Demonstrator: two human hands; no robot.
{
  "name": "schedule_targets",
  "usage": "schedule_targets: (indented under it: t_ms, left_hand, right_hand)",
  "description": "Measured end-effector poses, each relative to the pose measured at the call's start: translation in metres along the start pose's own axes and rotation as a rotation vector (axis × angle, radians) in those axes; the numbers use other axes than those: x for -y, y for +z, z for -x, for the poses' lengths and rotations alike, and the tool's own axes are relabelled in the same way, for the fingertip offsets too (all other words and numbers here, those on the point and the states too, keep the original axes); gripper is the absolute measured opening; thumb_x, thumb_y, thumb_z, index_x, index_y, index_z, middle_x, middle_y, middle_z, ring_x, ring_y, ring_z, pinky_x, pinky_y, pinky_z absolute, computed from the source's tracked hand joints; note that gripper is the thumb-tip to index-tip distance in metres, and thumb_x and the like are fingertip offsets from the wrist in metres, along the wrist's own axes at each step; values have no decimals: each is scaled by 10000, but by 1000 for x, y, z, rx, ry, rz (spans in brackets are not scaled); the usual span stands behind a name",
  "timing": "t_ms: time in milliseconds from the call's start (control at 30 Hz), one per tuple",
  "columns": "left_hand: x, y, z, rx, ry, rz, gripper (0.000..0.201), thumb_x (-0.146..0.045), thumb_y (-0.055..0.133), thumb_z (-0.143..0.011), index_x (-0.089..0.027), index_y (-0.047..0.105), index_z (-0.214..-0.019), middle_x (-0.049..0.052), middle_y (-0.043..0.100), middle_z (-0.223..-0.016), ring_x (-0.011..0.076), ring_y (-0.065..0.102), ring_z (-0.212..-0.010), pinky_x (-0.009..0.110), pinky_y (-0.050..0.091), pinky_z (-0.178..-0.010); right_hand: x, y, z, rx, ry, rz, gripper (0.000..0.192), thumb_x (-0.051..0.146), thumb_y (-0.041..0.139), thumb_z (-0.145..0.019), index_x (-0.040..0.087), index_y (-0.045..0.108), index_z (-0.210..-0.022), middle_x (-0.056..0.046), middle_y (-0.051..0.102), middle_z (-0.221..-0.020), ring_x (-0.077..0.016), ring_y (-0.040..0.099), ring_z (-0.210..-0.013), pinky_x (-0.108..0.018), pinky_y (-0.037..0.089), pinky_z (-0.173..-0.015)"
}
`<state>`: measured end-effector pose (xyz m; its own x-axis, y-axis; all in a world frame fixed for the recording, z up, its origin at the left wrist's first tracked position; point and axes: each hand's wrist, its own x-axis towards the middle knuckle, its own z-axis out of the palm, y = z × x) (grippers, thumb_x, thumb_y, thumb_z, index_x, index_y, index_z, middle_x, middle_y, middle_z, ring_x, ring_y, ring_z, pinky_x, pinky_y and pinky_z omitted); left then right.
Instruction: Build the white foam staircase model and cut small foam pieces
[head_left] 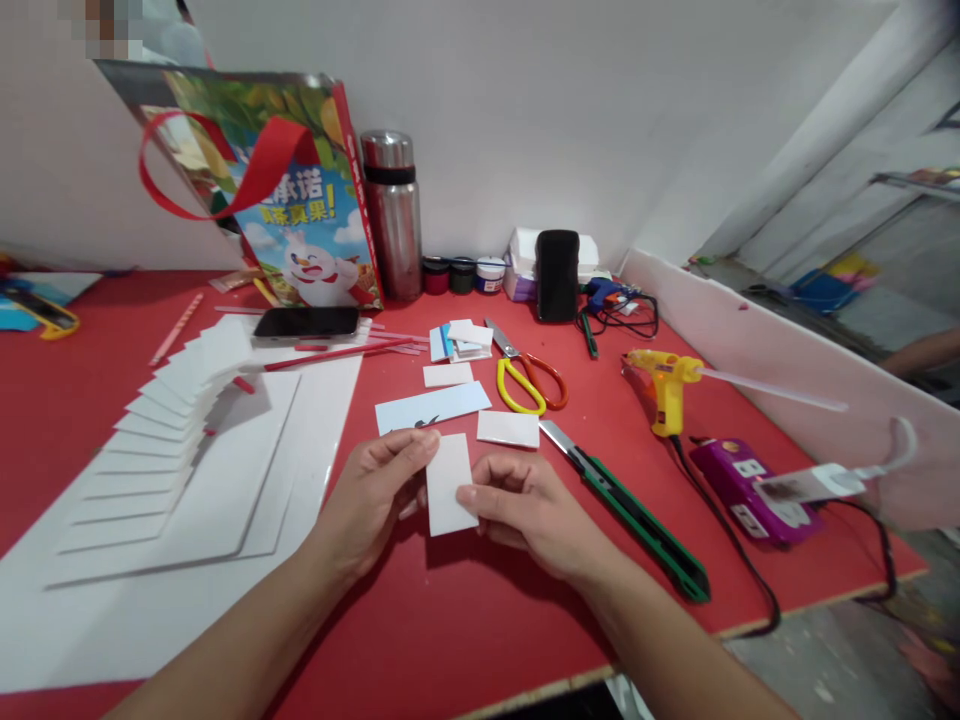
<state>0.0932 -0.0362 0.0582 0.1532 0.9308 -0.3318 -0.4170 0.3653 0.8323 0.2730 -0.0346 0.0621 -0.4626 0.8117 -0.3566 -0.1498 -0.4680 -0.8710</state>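
I see both hands pinching one small white rectangular foam-board piece (451, 484) above the red counter (465, 620), near its front edge. Left hand (375, 495) grips its upper left corner, right hand (525, 510) its right edge. Long axis runs front to back, equidistant from both.

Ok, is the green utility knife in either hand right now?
No. The green utility knife lies on the red table, right of the right hand; both that and the left hand pinch a small white rectangular card.
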Motion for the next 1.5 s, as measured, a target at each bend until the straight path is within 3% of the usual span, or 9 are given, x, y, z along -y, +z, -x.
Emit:
schedule_targets:
  t_ms: [300, 467, 667, 733, 833, 967, 1067, 1233, 1500]
  left_hand:
    - [-1, -7, 1, -86, 131, -245, 355, -461, 720, -857, -162, 634, -685, -29, 517, -567, 88, 397, -513, 224, 300, -482]
    - [3, -8, -1, -114, 143, -235, 365, -469, 728, -852, -168, 610, -682, -48, 489, -542, 74, 358, -487, 212, 260, -458]
    - [6, -4, -1, -37, 164, -377, 342, -479, 659, -905, -177, 643, -746, -35, 516, -596, 91, 411, -521, 222, 329, -490]
    - [3, -6, 0, -55, 248, -491, 266, -452, 628, -930, -194, 667, -876, -7, 599, -730, 123, 523, -628, 242, 425, -580]
    - [-7, -9, 3, -45, 546, -764, 192, -330, 615, -938, -225, 608, -1099, 57, 652, -1078, 200, 619, -964, 338, 499, -873]
    - [-19, -11, 10, 183, 815, -1235, 213, -208, 631, -886, -226, 572, -1090, 102, 570, -1280, 264, 526, -1227, 430, 426, -1052]
    - [-19, -11, 14, 272, 769, -1386, 182, -220, 623, -884, -221, 567, -1057, 115, 523, -1335, 279, 497, -1269, 435, 443, -1043]
    - [-15, -11, 17, 278, 682, -1437, 205, -269, 623, -886, -222, 551, -1072, 131, 462, -1415, 301, 464, -1324, 457, 449, -1060]
    - [-12, -8, 17, 275, 651, -1474, 248, -252, 625, -867, -222, 504, -1081, 130, 482, -1356, 313, 481, -1267, 482, 459, -1029]
  right_hand:
    - [-2, -1, -4, 95, -1, -69, 342, 443, 765, -824, 170, 577, -738, 68, 545, -563, -16, 310, -371, -179, 174, -363]
    - [-2, 1, -5, 35, -24, -60, 327, 430, 783, -799, 185, 568, -771, 110, 456, -510, -20, 290, -372, -161, 175, -356]
    - [-3, 0, -5, -25, -66, 2, 343, 397, 796, -757, 187, 529, -708, 105, 462, -512, -20, 303, -378, -170, 197, -363]
    - [-3, 0, -5, -43, -102, 33, 326, 386, 780, -767, 181, 536, -702, 99, 464, -515, -22, 305, -393, -175, 199, -379]
    - [-3, -2, -5, -94, -144, 84, 312, 390, 759, -781, 176, 546, -700, 93, 461, -525, -27, 291, -414, -187, 191, -399]
    - [-4, -5, -6, -169, -161, 190, 289, 388, 736, -783, 184, 550, -697, 87, 462, -526, -46, 307, -429, -210, 204, -420]
    - [-4, -6, -7, -179, -155, 263, 251, 363, 710, -788, 174, 573, -696, 64, 498, -570, -65, 361, -483, -224, 257, -464]
    - [-3, -6, -7, -175, -136, 315, 203, 334, 690, -786, 166, 600, -718, 23, 572, -644, -111, 474, -600, -252, 352, -569]
    - [3, -4, -8, -169, -115, 392, 196, 279, 650, -762, 183, 539, -631, 56, 480, -585, -93, 394, -552, -252, 291, -537]
